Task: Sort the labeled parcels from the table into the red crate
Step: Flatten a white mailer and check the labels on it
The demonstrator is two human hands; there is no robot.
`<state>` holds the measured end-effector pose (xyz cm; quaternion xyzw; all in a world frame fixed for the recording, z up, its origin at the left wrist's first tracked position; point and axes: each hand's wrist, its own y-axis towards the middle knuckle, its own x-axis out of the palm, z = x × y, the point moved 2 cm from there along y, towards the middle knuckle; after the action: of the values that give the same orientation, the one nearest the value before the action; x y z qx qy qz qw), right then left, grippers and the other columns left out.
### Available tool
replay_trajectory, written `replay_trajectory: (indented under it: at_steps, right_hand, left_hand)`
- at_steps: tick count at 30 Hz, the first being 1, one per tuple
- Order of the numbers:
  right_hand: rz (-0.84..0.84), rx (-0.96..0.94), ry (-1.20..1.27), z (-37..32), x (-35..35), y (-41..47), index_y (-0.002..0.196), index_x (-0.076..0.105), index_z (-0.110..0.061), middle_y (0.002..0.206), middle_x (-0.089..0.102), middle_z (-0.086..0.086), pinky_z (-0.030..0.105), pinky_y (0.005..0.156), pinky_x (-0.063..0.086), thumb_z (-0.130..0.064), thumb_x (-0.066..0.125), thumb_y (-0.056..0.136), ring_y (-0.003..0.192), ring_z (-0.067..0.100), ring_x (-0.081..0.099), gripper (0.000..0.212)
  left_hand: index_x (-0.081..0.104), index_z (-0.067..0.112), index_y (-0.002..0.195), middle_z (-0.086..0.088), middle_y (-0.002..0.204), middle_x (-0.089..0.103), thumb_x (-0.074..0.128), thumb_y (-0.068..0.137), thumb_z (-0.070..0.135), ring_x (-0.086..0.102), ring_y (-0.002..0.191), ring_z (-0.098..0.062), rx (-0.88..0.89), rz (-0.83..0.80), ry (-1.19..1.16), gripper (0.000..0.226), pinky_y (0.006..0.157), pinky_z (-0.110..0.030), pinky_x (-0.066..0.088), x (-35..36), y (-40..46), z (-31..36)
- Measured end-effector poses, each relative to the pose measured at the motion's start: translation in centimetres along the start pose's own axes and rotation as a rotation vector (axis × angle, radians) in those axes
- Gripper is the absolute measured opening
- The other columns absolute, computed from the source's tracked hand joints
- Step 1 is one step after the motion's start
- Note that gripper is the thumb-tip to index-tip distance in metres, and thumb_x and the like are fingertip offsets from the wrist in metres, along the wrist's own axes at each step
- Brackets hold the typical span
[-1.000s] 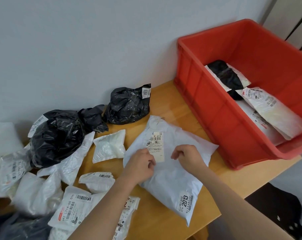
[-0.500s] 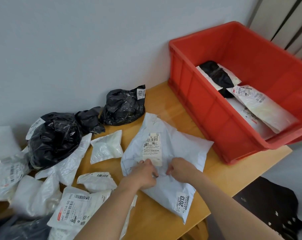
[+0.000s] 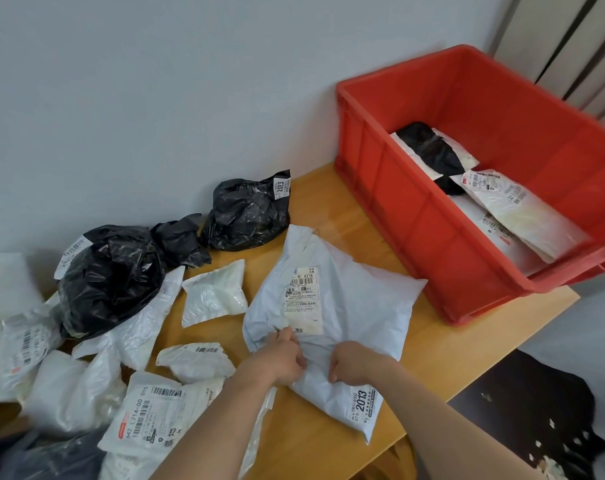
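Hands (image 3: 280,358) (image 3: 354,363) – both on grey parcel (image 3: 356,306)

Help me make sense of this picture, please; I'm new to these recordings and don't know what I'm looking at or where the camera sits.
There is no machine here: a person is sorting parcels with bare hands. The single camera is worn on their head, looking forward and down, so the two forearms enter from the bottom edge. On the wooden table lie many labeled parcels: black bags near the wall and white ones at the left. Both the left hand and the right hand pinch the near part of a large white parcel lying flat, its label facing up. To the right stands the red crate, which already holds several parcels.
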<state>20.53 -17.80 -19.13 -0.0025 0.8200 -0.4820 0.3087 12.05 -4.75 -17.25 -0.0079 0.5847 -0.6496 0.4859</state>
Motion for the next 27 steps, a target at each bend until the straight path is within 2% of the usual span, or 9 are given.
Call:
replay_trajectory:
  at_steps: [3, 5, 8, 11, 15, 18, 20, 24, 27]
  right_hand:
    - [0.12, -0.017, 0.16, 0.1, -0.8, -0.4, 0.106, 0.071, -0.002, 0.111, 0.068, 0.013, 0.031, 0.084, 0.049, -0.009, 0.057, 0.086, 0.103, 0.026, 0.062, 0.025]
    - [0.385, -0.077, 0.378, 0.7, -1.9, -0.9, 0.096, 0.073, -0.005, 0.102, 0.07, 0.009, 0.024, 0.077, 0.044, 0.001, 0.048, 0.084, 0.093, 0.021, 0.06, 0.028]
    - [0.745, -0.107, 0.231, 2.3, -3.4, -1.4, 0.11, 0.069, -0.018, 0.115, 0.06, 0.001, 0.028, 0.09, 0.039, 0.0, 0.045, 0.084, 0.111, 0.021, 0.048, 0.039]
    - [0.559, -0.032, 0.046, 3.5, -3.5, -1.4, 0.13, 0.055, -0.043, 0.15, 0.031, -0.014, 0.039, 0.113, 0.022, -0.022, 0.049, 0.089, 0.137, 0.019, 0.022, 0.047]
    - [0.367, 0.019, 0.079, 4.5, -2.4, -1.9, 0.138, 0.04, -0.052, 0.157, 0.014, -0.02, 0.047, 0.115, 0.021, -0.039, 0.049, 0.093, 0.142, 0.019, 0.015, 0.048]
    - [0.373, 0.129, 0.061, 4.5, -2.1, -2.3, 0.141, 0.037, -0.048, 0.153, 0.02, -0.016, 0.045, 0.103, 0.039, -0.038, 0.044, 0.096, 0.133, 0.022, 0.028, 0.046]
    - [0.397, 0.225, 0.099, 4.0, -2.6, -2.6, 0.136, 0.045, -0.036, 0.14, 0.035, -0.006, 0.037, 0.088, 0.046, -0.031, 0.042, 0.096, 0.121, 0.024, 0.045, 0.04]
    - [0.636, 0.274, 0.209, 2.1, -4.5, -3.2, 0.094, 0.06, -0.018, 0.099, 0.061, 0.0, 0.03, 0.07, 0.048, -0.02, 0.044, 0.091, 0.088, 0.021, 0.061, 0.017]
    - [0.743, 0.096, 0.19, 1.9, -4.7, -2.5, 0.123, 0.06, -0.024, 0.131, 0.051, 0.001, 0.037, 0.09, 0.048, -0.023, 0.05, 0.092, 0.119, 0.022, 0.045, 0.032]
  left_hand:
    - [0.063, 0.013, 0.122, -0.002, 0.13, 0.039, 0.049, 0.092, 0.012, 0.039, 0.125, -0.025, -0.019, 0.034, 0.023, 0.033, 0.108, -0.038, 0.038, -0.2, 0.3, -0.4]
    - [0.062, 0.01, 0.12, -0.006, 0.124, 0.045, 0.049, 0.093, 0.017, 0.047, 0.117, -0.025, -0.028, 0.132, 0.035, 0.031, 0.1, -0.037, 0.044, -0.8, 0.2, -0.7]
    - [0.064, 0.011, 0.113, -0.01, 0.127, 0.042, 0.045, 0.095, 0.015, 0.049, 0.113, -0.027, -0.066, 0.24, 0.112, 0.027, 0.094, -0.038, 0.048, -1.7, -0.2, -1.2]
    - [0.061, 0.02, 0.122, -0.01, 0.137, 0.038, 0.046, 0.095, 0.019, 0.052, 0.115, -0.028, -0.113, 0.164, 0.183, 0.031, 0.093, -0.035, 0.049, -1.7, -0.5, -1.6]
    - [0.042, 0.027, 0.144, -0.003, 0.153, 0.023, 0.047, 0.094, 0.019, 0.05, 0.122, -0.028, -0.118, 0.047, 0.27, 0.051, 0.096, -0.038, 0.048, -1.1, -0.1, -2.3]
    - [0.024, 0.035, 0.152, 0.005, 0.163, 0.001, 0.045, 0.097, 0.021, 0.03, 0.143, -0.026, -0.099, 0.104, 0.193, 0.061, 0.109, -0.043, 0.039, -1.8, -0.6, -2.5]
    - [0.022, 0.033, 0.153, 0.008, 0.163, -0.005, 0.045, 0.096, 0.019, 0.027, 0.144, -0.026, -0.079, 0.271, 0.127, 0.063, 0.11, -0.043, 0.038, -3.2, -1.4, -2.2]
    - [0.037, 0.03, 0.145, 0.0, 0.158, 0.011, 0.047, 0.094, 0.017, 0.031, 0.134, -0.028, -0.051, 0.494, 0.032, 0.054, 0.103, -0.043, 0.043, -4.9, -2.8, -1.5]
    - [0.046, 0.034, 0.141, 0.003, 0.158, 0.018, 0.049, 0.095, 0.022, 0.029, 0.137, -0.024, 0.002, 0.442, 0.009, 0.048, 0.107, -0.042, 0.039, -4.5, -3.0, -1.7]
